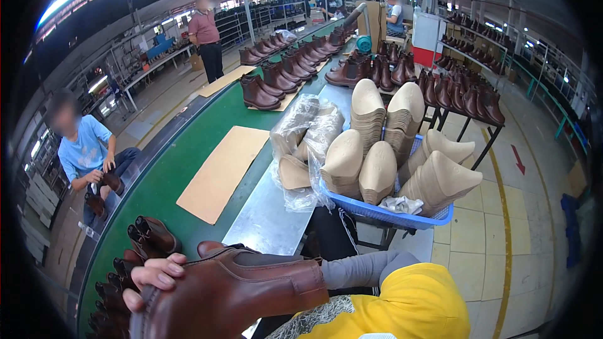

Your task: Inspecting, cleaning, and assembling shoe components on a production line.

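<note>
I hold a brown leather ankle boot (251, 289) on its side at the bottom of the view. My left hand (154, 279) grips its toe and sole edge, fingers curled over the top. My right forearm, in a grey sleeve (358, 269), reaches to the boot's open shaft. The right hand itself is hidden behind or inside the shaft. A yellow cloth (408, 304) covers the lower part of that arm.
A green conveyor belt (188, 144) carries a cardboard sheet (223, 172) and brown boots near (151, 235) and far (282, 69). A blue basket (389, 216) of stacked tan insoles stands beside plastic bags (301, 132) on a metal table (270, 220). A seated person (85, 150) handles boots at left; boot racks (465, 94) stand at right.
</note>
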A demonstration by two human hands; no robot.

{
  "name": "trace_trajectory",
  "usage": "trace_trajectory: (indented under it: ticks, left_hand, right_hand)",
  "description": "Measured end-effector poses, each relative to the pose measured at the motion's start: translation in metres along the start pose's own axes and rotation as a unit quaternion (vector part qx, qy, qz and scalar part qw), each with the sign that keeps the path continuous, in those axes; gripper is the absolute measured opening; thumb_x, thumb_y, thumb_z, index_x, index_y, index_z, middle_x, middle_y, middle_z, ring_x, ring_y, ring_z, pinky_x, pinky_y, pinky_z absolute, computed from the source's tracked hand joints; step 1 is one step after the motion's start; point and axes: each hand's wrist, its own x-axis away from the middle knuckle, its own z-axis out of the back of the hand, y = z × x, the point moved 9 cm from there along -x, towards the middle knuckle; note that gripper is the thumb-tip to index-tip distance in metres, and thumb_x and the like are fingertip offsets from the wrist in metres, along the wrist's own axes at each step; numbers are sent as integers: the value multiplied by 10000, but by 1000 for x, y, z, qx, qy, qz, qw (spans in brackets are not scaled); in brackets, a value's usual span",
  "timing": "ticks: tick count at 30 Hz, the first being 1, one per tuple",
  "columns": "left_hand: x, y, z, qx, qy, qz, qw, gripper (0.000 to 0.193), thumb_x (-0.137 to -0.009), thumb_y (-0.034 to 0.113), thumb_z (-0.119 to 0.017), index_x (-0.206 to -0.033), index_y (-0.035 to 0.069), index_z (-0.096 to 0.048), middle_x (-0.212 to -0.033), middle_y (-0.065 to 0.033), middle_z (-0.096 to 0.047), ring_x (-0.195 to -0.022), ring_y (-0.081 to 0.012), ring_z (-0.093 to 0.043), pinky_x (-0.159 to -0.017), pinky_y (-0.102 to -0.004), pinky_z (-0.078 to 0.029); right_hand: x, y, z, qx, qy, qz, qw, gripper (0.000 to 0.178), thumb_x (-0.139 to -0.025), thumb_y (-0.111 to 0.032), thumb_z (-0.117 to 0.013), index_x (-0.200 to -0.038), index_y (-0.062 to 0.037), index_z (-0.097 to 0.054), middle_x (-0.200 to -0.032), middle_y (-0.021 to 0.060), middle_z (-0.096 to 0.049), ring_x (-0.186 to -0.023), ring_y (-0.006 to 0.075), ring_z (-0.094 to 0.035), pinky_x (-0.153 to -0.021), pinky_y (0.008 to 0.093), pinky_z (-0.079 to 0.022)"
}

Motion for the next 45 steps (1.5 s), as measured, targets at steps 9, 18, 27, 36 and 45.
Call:
trace_trajectory:
  ticks: [9, 18, 27, 36, 45]
  left_hand:
    - [6, 41, -50, -148, -3, -99, 984, 330, -952, 393, -427, -1247, 267, -506, -935, -165, -502, -828, -354, -511, -791, -555, -428]
    - [5, 16, -26, -19, 28, -80, 996, 400, -908, 430, -522, -1261, 245, -490, -994, -110, -511, -908, -324, -515, -831, -509, -433]
    - [50, 9, 41, -86, 265, 15, 960, 1414, -422, 675, -872, -1475, -5, -218, -1217, -188, -475, -1145, -331, -495, -989, -464, -409]
    - [48, -1, 59, 106, 80, 79, 988, 782, -764, 590, -706, -1227, 9, -462, -1155, -142, -514, -1166, -313, -500, -1039, -480, -389]
    - [23, -11, 33, 95, 34, 85, 991, 794, -750, 593, -713, -1256, 31, -472, -1122, -145, -514, -1132, -326, -506, -1010, -512, -383]
  right_hand:
    - [-46, 28, -69, -439, 52, 162, 882, 486, -762, -324, -751, -1091, -3, -595, -1072, 121, -630, -926, 313, -598, -804, 474, -488]
    - [-119, 6, -65, -728, 154, 247, 621, 489, -753, -354, -746, -1040, 17, -607, -1031, 132, -649, -863, 334, -611, -757, 473, -508]
    - [-86, 40, -70, -752, 204, 214, 589, 494, -761, -346, -744, -1076, 2, -591, -1040, 116, -629, -890, 311, -597, -778, 485, -485]
    - [-73, 42, -51, -728, 201, 236, 611, 502, -770, -337, -743, -1113, -13, -574, -1049, 100, -609, -917, 288, -583, -799, 496, -462]
    - [-75, 40, -27, -696, 177, 264, 644, 513, -779, -329, -742, -1150, -28, -558, -1058, 85, -589, -944, 266, -569, -821, 508, -440]
